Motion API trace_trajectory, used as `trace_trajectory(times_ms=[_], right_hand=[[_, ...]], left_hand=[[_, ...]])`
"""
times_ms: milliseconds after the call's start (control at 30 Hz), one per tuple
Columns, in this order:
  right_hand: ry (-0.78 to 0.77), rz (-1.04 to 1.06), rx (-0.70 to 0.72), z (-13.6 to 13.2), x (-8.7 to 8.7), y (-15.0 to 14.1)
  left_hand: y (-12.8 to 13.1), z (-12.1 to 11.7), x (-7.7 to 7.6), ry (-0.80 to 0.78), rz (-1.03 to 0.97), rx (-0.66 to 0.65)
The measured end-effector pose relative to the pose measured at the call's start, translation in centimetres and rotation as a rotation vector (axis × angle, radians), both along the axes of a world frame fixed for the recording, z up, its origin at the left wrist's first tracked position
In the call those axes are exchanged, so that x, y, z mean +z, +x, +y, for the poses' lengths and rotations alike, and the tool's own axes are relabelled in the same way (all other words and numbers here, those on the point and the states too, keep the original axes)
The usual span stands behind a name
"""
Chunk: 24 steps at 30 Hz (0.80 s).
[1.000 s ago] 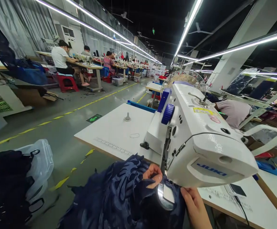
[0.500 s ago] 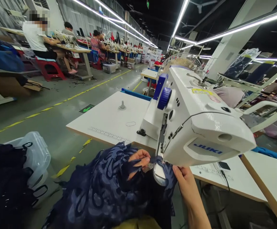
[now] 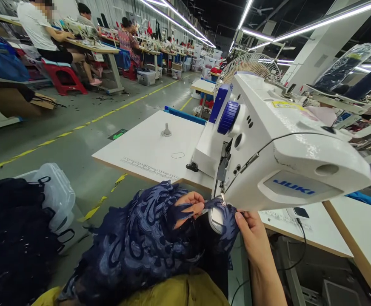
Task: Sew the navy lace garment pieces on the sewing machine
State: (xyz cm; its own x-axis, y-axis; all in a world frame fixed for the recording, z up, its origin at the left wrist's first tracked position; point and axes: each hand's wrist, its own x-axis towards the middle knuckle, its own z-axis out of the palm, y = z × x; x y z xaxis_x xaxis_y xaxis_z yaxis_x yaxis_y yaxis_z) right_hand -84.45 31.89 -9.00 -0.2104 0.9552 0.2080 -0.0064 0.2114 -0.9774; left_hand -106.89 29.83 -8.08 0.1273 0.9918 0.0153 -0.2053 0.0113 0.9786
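Observation:
A bundle of navy lace fabric [image 3: 141,238] with a paler swirl pattern spills over my lap. Its edge runs across the narrow metal arm end [image 3: 216,219] of a white JUKI sewing machine [image 3: 287,148], beneath the needle area. My left hand [image 3: 189,208] pinches the fabric just left of the needle, with a fold of it lying across the fingers. On the other side, my right hand [image 3: 252,229] grips the fabric's edge between thumb and fingers. The needle tip itself is too small to make out clearly.
A clear plastic bin [image 3: 56,195] heaped with dark garments stands at the left. On the white table [image 3: 144,140] lie a grey stand-like piece [image 3: 166,130] and a thin loop [image 3: 178,155]. A phone-like device [image 3: 301,212] with a cable sits at right. Co-workers sit at machines farther back.
The view has shifted slightly, so the machine appears larger and farther right. Both hands keep their grip on the fabric at the needle, with little visible movement.

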Motion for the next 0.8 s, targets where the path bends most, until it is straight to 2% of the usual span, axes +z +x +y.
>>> trace_trajectory(times_ms=[100, 200, 300, 367, 433, 533, 600, 633, 667, 700, 767, 800], right_hand=[[0.038, -0.015, -0.009, -1.2, -0.3, 1.3], [0.147, -0.036, 0.050, -2.5, -0.7, 3.5], [0.165, -0.207, 0.092, -2.5, -2.3, 5.9], [0.077, -0.378, 0.108, -1.4, -4.7, 7.2], [0.008, -0.530, 0.156, 0.0, -8.3, 8.1], [0.060, -0.835, 0.188, 1.8, -14.2, 8.4], [0.108, -1.018, 0.161, 2.4, -16.6, 7.6], [0.124, -1.067, 0.139, 2.4, -16.9, 6.9], [0.138, -1.082, 0.109, 2.4, -16.6, 6.0], [0.162, -1.068, 0.083, 2.1, -15.5, 4.9], [0.260, -1.004, 0.092, 1.0, -11.5, 2.3], [0.367, -0.918, 0.163, 0.2, -8.9, 0.9]], left_hand=[[0.0, -0.6, 0.2, 0.022, 0.013, -0.069], [-0.1, -1.4, 0.0, 0.050, 0.035, -0.128], [-0.8, -1.6, -0.8, 0.054, 0.052, -0.151], [-1.4, -1.3, -1.7, 0.027, 0.048, -0.146], [-1.9, -0.9, -2.6, -0.021, 0.034, -0.164], [-1.9, -0.7, -3.8, -0.107, 0.002, -0.237], [-1.5, -0.9, -4.6, -0.164, -0.009, -0.286], [-1.2, -1.1, -4.9, -0.189, -0.006, -0.305], [-0.9, -1.4, -5.3, -0.211, 0.002, -0.319], [-0.6, -1.7, -5.6, -0.230, 0.015, -0.326], [0.0, -2.4, -6.4, -0.255, 0.061, -0.314], [0.3, -2.9, -6.7, -0.262, 0.094, -0.292]])
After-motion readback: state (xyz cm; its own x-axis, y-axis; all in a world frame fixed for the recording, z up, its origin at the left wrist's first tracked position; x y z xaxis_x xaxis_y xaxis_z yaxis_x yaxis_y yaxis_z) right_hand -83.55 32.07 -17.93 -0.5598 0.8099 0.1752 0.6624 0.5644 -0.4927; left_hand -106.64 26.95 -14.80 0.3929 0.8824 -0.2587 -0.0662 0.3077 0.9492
